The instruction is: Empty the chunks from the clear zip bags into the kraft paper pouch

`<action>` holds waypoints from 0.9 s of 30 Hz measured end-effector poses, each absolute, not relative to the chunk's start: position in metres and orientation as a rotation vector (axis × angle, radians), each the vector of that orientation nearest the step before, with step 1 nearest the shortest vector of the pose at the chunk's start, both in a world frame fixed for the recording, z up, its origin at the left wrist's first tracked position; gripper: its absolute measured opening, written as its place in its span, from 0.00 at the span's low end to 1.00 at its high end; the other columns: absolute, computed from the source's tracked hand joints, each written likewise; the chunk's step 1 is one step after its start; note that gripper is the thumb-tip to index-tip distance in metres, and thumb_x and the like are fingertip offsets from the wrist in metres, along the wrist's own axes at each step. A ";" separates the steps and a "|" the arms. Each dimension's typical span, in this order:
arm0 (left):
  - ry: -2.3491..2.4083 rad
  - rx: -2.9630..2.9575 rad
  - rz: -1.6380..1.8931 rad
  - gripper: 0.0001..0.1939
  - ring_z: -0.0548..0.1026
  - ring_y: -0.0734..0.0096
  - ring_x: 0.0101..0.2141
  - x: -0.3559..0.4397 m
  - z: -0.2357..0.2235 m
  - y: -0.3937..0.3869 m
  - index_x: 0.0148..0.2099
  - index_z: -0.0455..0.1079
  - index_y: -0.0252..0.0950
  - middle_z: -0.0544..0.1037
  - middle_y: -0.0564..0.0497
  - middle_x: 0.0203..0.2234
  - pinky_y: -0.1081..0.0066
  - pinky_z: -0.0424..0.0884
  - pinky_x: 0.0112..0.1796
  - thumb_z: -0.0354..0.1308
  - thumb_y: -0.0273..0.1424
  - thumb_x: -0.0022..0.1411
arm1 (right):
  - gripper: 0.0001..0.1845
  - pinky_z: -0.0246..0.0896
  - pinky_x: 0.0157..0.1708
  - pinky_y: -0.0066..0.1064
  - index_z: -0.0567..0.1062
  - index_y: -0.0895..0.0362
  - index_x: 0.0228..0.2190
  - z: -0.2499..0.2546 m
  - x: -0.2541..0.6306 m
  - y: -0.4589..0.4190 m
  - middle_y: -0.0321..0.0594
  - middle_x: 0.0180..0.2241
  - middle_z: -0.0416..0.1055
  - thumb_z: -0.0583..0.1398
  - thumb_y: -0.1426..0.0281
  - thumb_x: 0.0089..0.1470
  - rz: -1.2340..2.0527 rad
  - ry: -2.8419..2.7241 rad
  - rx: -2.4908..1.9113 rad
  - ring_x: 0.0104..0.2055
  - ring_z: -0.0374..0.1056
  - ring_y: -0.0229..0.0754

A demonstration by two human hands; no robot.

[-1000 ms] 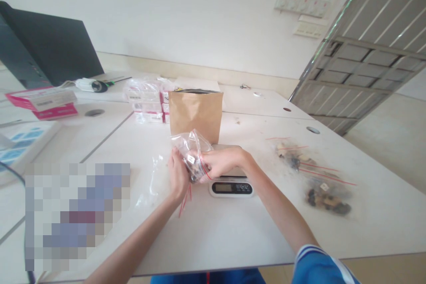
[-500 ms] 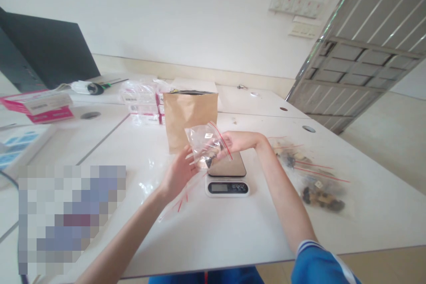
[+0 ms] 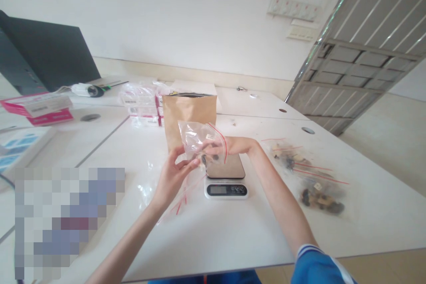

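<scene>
Head view: clear, red-striped plastic bag [image 3: 194, 135] at eleven o'clock of white digital scale [image 3: 226, 197].
Left hand [image 3: 170, 176] is pinching its base, seemingly for support; right hand [image 3: 238, 144] is gripping inside or behind, unclear which.

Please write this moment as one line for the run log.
left hand: holding clear bag | right hand: fingers seen through its plastic | paper bag: standing behind | scale: near right hand | filled bags: right side

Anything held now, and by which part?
Clear zip bag: left hand at its lower left side; right hand at the red-strip end, fingers seen through plastic, inside or behind unclear.
</scene>
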State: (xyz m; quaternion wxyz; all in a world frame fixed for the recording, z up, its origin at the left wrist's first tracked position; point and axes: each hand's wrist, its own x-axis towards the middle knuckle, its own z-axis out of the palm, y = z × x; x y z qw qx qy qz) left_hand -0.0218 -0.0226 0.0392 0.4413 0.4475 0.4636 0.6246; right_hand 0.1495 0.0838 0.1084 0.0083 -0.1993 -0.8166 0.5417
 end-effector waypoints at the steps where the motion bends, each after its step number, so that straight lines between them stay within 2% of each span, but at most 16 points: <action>1: 1.187 1.112 1.579 0.25 0.78 0.68 0.33 -0.023 0.038 -0.021 0.45 0.66 0.37 0.74 0.48 0.45 0.69 0.73 0.35 0.67 0.41 0.46 | 0.19 0.59 0.31 0.23 0.70 0.59 0.46 0.106 0.145 0.081 0.37 0.32 0.67 0.56 0.59 0.59 1.703 -2.517 -0.630 0.35 0.63 0.34; 4: 1.287 1.122 1.629 0.25 0.77 0.69 0.31 -0.026 0.035 -0.018 0.45 0.66 0.36 0.75 0.48 0.44 0.70 0.72 0.33 0.65 0.42 0.48 | 0.16 0.59 0.32 0.23 0.69 0.58 0.43 0.097 0.133 0.076 0.36 0.33 0.67 0.58 0.60 0.58 1.756 -2.379 -0.580 0.34 0.63 0.33; 9: 1.378 1.149 1.670 0.24 0.78 0.67 0.32 -0.030 0.031 -0.016 0.46 0.66 0.36 0.78 0.47 0.41 0.70 0.71 0.34 0.64 0.43 0.50 | 0.18 0.59 0.32 0.25 0.70 0.57 0.35 0.078 0.117 0.077 0.33 0.30 0.67 0.67 0.59 0.47 1.857 -2.107 -0.577 0.31 0.62 0.32; 15: 1.495 1.197 1.557 0.27 0.79 0.60 0.38 -0.035 0.031 -0.015 0.51 0.66 0.36 0.79 0.45 0.42 0.67 0.73 0.38 0.62 0.42 0.51 | 0.26 0.60 0.28 0.24 0.73 0.59 0.37 0.063 0.102 0.078 0.36 0.32 0.72 0.72 0.62 0.36 2.034 -1.913 -0.606 0.29 0.64 0.31; 20: 1.342 1.233 1.443 0.31 0.76 0.55 0.46 -0.041 0.042 -0.016 0.53 0.67 0.34 0.76 0.43 0.49 0.61 0.68 0.50 0.62 0.46 0.50 | 0.23 0.61 0.29 0.23 0.76 0.58 0.36 0.059 0.100 0.084 0.36 0.32 0.73 0.73 0.65 0.34 2.065 -1.792 -0.626 0.32 0.68 0.33; 27: 1.378 1.185 1.396 0.31 0.77 0.56 0.44 -0.047 0.048 -0.024 0.52 0.68 0.34 0.81 0.47 0.40 0.62 0.68 0.49 0.64 0.44 0.49 | 0.21 0.64 0.30 0.24 0.78 0.58 0.33 0.068 0.111 0.087 0.35 0.32 0.74 0.73 0.65 0.34 2.100 -1.720 -0.677 0.31 0.69 0.33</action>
